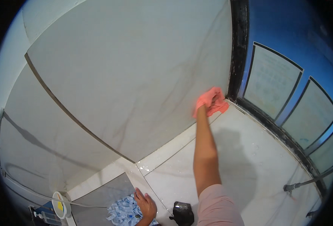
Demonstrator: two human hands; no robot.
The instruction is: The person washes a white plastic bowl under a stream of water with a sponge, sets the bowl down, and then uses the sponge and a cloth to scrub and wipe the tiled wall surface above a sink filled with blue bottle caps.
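Note:
My right arm reaches far forward, and my right hand (203, 107) presses a coral-pink cloth (216, 107) against the foot of the grey wall panel (151, 75), by the corner at the dark door frame (237, 49). Folds of the cloth cover most of that hand's fingers. Nearer to me, my left hand (147, 206) lies with its fingers stretched out on blue-and-white patterned fabric (123, 211). It holds nothing that I can see.
A black, shiny, rounded object (182, 214) sits on the pale tiled floor (230, 158) between my arms. At lower left are a white round tub (60, 205) and a thin cable. A blue door (287, 26) with pale panels stands at right, near a dark rod (306, 184).

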